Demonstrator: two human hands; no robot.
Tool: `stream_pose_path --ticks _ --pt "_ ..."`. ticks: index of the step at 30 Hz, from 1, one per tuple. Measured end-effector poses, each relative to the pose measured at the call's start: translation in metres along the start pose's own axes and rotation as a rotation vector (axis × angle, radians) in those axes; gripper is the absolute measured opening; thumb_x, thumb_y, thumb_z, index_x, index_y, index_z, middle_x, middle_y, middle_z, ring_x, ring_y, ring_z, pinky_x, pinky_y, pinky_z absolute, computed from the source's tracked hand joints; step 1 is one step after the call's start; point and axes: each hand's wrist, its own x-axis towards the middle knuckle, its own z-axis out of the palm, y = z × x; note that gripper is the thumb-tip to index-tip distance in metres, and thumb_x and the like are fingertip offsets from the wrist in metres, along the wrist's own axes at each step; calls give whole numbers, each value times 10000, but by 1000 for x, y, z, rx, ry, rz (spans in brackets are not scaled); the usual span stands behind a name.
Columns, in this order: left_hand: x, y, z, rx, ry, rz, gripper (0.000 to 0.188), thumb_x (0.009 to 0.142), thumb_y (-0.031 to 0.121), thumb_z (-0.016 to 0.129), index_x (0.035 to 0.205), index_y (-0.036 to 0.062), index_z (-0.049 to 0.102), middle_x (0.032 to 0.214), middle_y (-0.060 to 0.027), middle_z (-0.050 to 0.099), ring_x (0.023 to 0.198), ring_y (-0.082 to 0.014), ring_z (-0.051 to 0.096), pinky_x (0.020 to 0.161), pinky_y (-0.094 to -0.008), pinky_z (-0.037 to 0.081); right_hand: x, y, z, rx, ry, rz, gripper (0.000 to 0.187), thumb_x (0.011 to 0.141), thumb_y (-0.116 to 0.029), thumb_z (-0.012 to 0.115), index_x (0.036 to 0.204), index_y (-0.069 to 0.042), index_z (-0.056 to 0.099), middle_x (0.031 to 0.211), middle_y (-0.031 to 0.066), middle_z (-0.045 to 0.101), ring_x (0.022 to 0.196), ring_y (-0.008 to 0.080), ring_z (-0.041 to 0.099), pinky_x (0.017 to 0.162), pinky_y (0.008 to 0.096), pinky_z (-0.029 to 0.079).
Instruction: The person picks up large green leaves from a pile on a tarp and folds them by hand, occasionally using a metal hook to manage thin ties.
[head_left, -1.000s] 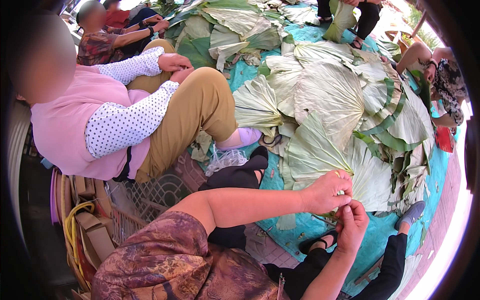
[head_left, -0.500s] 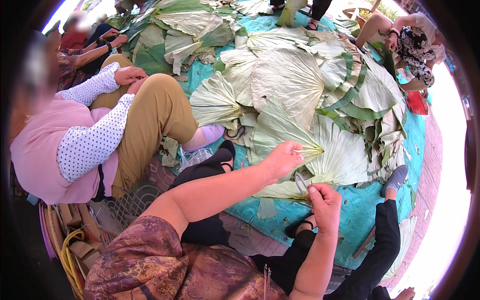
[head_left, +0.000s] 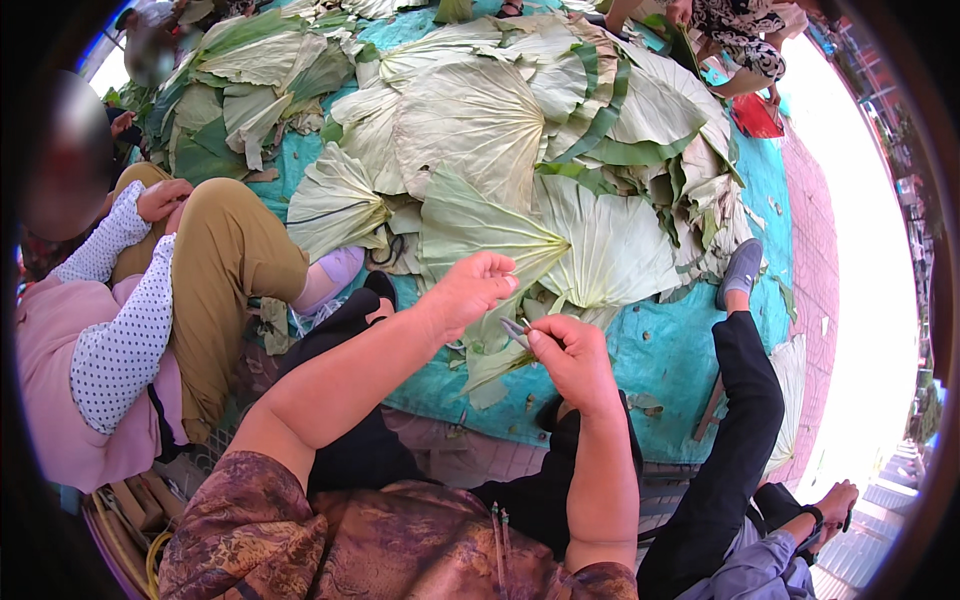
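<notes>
1. Turquoise tarp [head_left: 650, 360] over brick paving [head_left: 810, 225], outdoors. Big heap of pale and green leaves [head_left: 470, 125] covers much of it.
2. Right hand [head_left: 575, 365]: thumb and finger pinched on a thin grey strip [head_left: 513, 330]. Strip sticks out toward the left, above the tarp's near edge. Material unclear at this size.
3. Left hand [head_left: 465, 295]: half curled, narrow gap between thumb and finger, no item seen in it. Palm side hidden, so can't rule out something tucked there.
4. Hands apart but near each other; strip's free end sits between them, just below the left.
5. Fan-shaped green leaf [head_left: 485, 220] lies beyond the left hand, pale leaf [head_left: 610, 250] to its right. Neither looks gripped.
6. Step in hand, my read: handling the strip, right hand keeping hold, left unloaded.
7. Next move would call for a fine fingertip pinch on the strip's free end, right grip kept firm. Main risk: losing so thin a piece among the leaves.
8. Neighbour in tan trousers [head_left: 225, 265] sits at left, hands together.
</notes>
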Motion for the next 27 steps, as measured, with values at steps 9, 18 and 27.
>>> stream_pose_path --ticks 9,18,27 --pt "-1 3 -2 10 17 -8 347 826 131 554 1147 35 466 1047 -46 554 892 -106 491 771 -249 393 2 6 3 6 -15 0 102 769 -79 594 802 18 594 643 77 537 595 142 487 556 271 399" --pt "1 -2 -7 13 12 -7 344 824 135 555 1143 37 470 1041 -44 556 890 -107 499 767 -248 396 2 0 3 -29 -38 -8 108 772 -87 589 801 17 586 623 71 536 575 114 475 538 268 397" --pt "8 -10 -15 123 48 -33 325 819 135 560 1123 39 494 1014 -44 565 845 -97 512 730 -236 413 -2 0 -11 -18 -160 -12 119 766 -88 586 796 28 586 619 73 542 571 125 484 538 272 401"
